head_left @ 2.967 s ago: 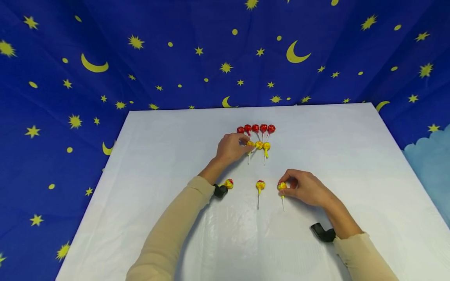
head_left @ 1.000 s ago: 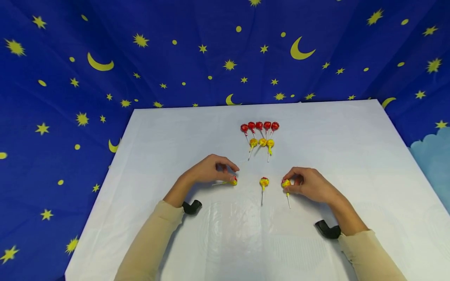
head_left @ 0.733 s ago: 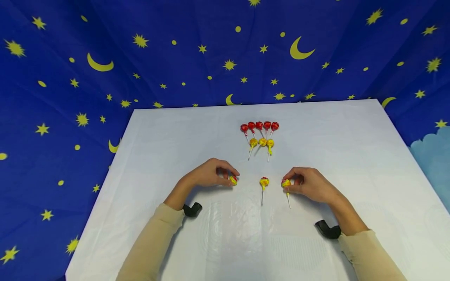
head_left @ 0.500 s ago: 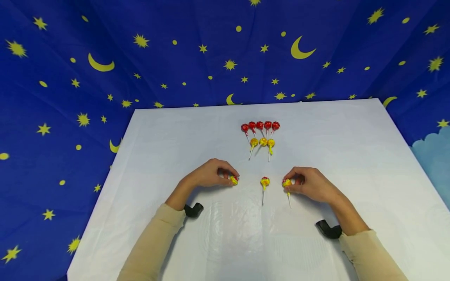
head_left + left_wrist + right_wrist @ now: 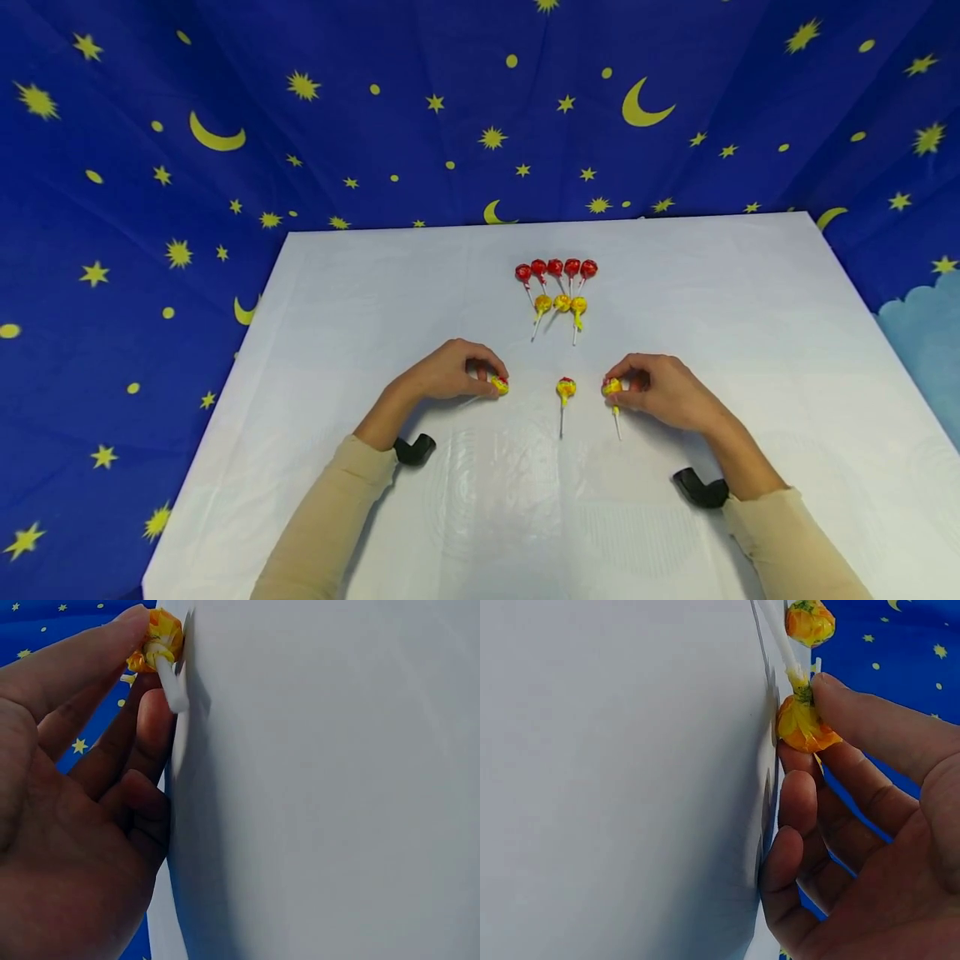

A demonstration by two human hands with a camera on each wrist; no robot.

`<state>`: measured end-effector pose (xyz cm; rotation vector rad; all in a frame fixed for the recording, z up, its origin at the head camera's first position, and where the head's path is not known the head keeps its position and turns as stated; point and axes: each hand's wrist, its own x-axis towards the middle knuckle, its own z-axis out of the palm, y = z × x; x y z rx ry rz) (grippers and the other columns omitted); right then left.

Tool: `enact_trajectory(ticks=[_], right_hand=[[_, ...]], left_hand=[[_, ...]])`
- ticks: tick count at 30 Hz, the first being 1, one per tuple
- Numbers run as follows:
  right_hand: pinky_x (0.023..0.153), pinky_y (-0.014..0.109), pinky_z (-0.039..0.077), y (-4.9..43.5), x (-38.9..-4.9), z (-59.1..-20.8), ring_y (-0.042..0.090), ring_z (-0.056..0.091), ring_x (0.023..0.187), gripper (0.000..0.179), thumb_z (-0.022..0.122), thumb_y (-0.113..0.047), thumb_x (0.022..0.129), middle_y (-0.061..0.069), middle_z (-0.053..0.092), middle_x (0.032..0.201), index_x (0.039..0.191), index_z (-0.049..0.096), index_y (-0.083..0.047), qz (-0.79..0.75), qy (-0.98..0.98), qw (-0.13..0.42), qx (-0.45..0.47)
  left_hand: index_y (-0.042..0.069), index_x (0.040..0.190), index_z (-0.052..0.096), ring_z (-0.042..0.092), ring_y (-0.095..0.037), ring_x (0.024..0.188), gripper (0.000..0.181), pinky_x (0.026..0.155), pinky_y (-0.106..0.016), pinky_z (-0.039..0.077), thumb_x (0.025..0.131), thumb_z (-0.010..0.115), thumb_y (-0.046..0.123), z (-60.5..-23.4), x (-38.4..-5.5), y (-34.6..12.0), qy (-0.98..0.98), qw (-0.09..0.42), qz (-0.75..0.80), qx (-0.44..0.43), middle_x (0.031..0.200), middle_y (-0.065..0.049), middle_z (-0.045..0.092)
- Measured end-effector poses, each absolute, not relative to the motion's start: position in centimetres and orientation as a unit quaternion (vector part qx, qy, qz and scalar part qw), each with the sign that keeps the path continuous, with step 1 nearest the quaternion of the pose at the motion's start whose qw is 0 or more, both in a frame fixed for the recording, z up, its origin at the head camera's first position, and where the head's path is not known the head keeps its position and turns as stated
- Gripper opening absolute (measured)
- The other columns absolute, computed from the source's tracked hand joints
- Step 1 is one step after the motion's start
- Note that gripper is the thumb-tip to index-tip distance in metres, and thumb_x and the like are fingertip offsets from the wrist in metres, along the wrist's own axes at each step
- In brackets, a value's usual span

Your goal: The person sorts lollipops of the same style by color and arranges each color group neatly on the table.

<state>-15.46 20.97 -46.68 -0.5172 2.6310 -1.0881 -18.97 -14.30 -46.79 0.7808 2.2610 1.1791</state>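
Observation:
My left hand (image 5: 457,371) pinches a yellow-and-red wrapped lollipop (image 5: 499,385) by its head between thumb and fingers. In the left wrist view that lollipop's white stick (image 5: 172,688) points back toward the palm. On the other side, my right hand (image 5: 660,392) holds a second yellow-and-red lollipop (image 5: 612,387) by the head, its stick pointing toward me. Between the two hands a third such lollipop (image 5: 566,388) lies on the white table, stick toward me. Both hands are low over the tabletop.
Farther back lies a fanned row of several red lollipops (image 5: 555,267). Just in front of it are three yellow lollipops (image 5: 562,304), their heads over the red ones' sticks. The white table (image 5: 375,283) ends at a blue star-patterned cloth (image 5: 420,133).
My left hand came back from the yellow row toward me and took hold of the left lollipop by its head. The right hand keeps its lollipop and has hardly moved.

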Motion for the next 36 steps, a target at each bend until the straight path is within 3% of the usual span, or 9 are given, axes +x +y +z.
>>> enact_trajectory(ticks=[7, 12, 22, 36], right_hand=[[0.063, 0.033, 0.04, 20.6, -17.6, -46.2, 0.021, 0.05, 0.072, 0.028, 0.079, -0.029, 0.081, 0.002, 0.06, 0.081, 0.103, 0.072, -0.013, -0.358, 0.919, 0.102, -0.131], [0.066, 0.036, 0.04, 20.2, -19.7, -45.9, 0.023, 0.051, 0.077, 0.031, 0.076, -0.03, 0.083, 0.006, 0.063, 0.092, 0.107, 0.071, -0.011, -0.341, 0.93, 0.09, -0.105], [0.075, 0.041, 0.042, 19.3, -24.0, -45.8, 0.027, 0.054, 0.089, 0.035, 0.075, -0.031, 0.085, 0.012, 0.065, 0.107, 0.11, 0.069, -0.008, -0.334, 0.936, 0.081, -0.079], [0.075, 0.042, 0.042, 18.3, -25.7, -46.4, 0.029, 0.053, 0.087, 0.036, 0.073, -0.029, 0.087, 0.014, 0.063, 0.104, 0.114, 0.067, -0.006, -0.329, 0.94, 0.077, -0.056]], left_hand=[[0.015, 0.102, 0.073, 0.058, -0.017, 0.078, 0.022, 0.071, -0.032, 0.045, 0.081, 0.08, 0.018, -47.2, -19.1, -14.5, 0.827, 0.228, 0.43, 0.282, 0.092, 0.002, 0.067], [0.019, 0.099, 0.073, 0.058, -0.012, 0.077, 0.02, 0.071, -0.03, 0.046, 0.081, 0.079, 0.02, -47.1, -18.9, -14.6, 0.832, 0.228, 0.422, 0.279, 0.089, 0.007, 0.065], [0.014, 0.103, 0.072, 0.059, -0.02, 0.08, 0.024, 0.072, -0.031, 0.044, 0.08, 0.08, 0.019, -47.2, -18.7, -14.7, 0.826, 0.231, 0.435, 0.276, 0.094, 0.0, 0.067], [0.02, 0.1, 0.073, 0.059, -0.012, 0.076, 0.02, 0.071, -0.03, 0.047, 0.081, 0.08, 0.02, -47.5, -19.1, -14.7, 0.827, 0.228, 0.435, 0.274, 0.089, 0.007, 0.066]])
